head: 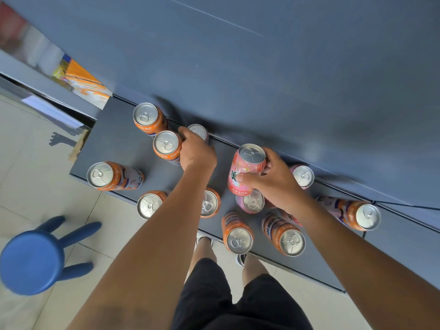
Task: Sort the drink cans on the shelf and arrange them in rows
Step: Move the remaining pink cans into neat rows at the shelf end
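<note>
Several orange cans and pink cans stand scattered on a grey shelf (114,144). My right hand (273,182) grips a pink can (245,167) and holds it lifted and tilted above another pink can (251,202). My left hand (196,151) grips an orange can (166,146) near the back wall, beside a second orange can (147,119). A pink can (198,131) shows behind my left hand, and one more pink can (302,176) stands right of my right hand. More orange cans line the front edge, such as an orange can (238,234).
A grey back wall (262,67) rises behind the shelf. A blue stool (33,258) stands on the tiled floor at the left. Orange packaging (83,84) sits on a neighbouring shelf at upper left. My legs and shoes are below the shelf's front edge.
</note>
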A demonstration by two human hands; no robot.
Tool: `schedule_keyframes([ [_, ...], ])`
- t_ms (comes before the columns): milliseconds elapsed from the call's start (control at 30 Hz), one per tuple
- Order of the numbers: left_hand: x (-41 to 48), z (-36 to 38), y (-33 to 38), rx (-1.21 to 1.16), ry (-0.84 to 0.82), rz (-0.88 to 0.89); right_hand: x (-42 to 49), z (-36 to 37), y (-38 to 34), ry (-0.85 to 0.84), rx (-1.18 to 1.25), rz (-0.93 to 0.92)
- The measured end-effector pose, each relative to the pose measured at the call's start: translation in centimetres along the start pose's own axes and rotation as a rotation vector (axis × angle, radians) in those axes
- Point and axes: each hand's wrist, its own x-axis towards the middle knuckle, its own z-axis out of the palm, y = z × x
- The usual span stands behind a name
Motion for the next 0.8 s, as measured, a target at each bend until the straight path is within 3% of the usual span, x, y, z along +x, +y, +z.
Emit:
schedule_keyframes([
  [133,-1.2,0.4,-0.1,0.219,0.009,0.139,-0.6,-0.5,0.1,0.014,0.039,0.009],
  [400,-0.3,1.8,0.3,0.398,-0.076,0.259,-1.4,-1.3,-0.5,0.047,0.072,0.002],
  [633,0.0,2.4,-0.3,0.556,-0.029,0.458,-2.0,-2.1,-0.7,0.082,0.118,0.004],
  [800,0.6,1.7,0.4,0.474,-0.148,0.496,-2.4,-2.3,-0.4,0.112,0.151,0.008],
])
